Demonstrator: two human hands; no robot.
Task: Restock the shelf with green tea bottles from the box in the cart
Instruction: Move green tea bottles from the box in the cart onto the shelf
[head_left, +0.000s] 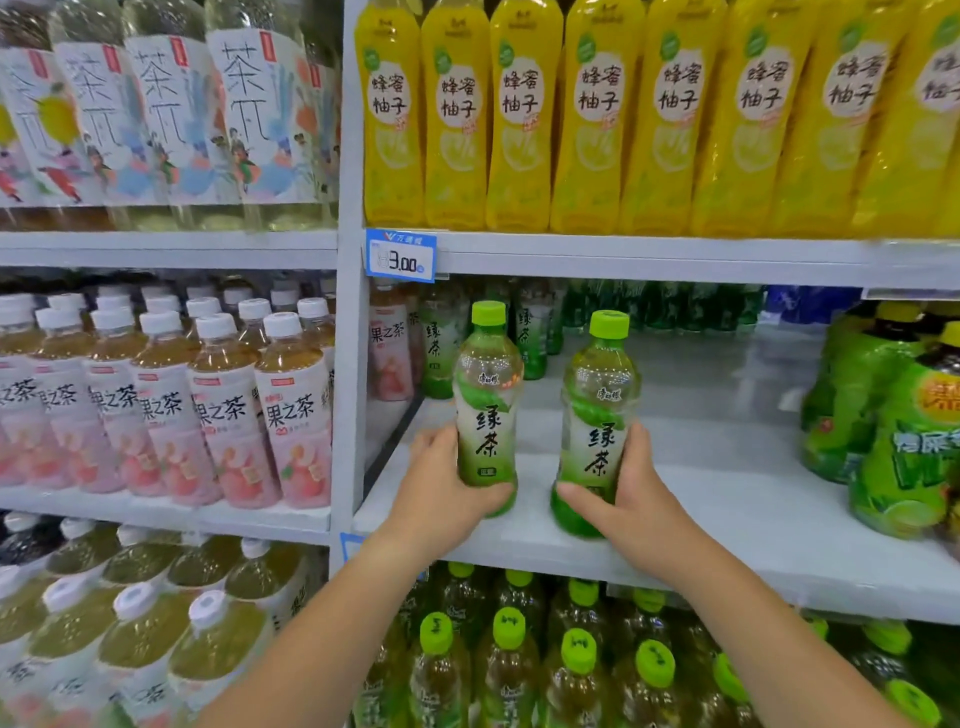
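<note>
Behind the two held bottles, a pink-labelled fruit tea bottle (389, 358) stood at the shelf's back left corner. Beside it were two more green tea bottles (436, 348), and darker green bottles lined the back edge, too dim to count. Large green bottles (883, 431) crowded the shelf's right end, well apart from the hands. Between those groups lay a bare stretch of board.

The shelf (727, 509) was a pale grey board in a shop bay with a grey upright at its left edge. One blue price tag (400, 255) reading 3.00 hung on the board above. That upper board carried a row of yellow bottles (519, 135), of which eight labels could be counted. Below the shelf stood green-capped bottles (519, 649). In the bay to the left were white-capped bottles with pink labels (234, 410).

Two green tea bottles were in hand, both upright near the shelf's front edge and towards its left end. The left grip (447, 493) was curled round the lower part of the left bottle (488, 410). The right grip (631, 499) was wrapped round the lower part of the right bottle (600, 415). Whether their bases rested on the board could not be told.
</note>
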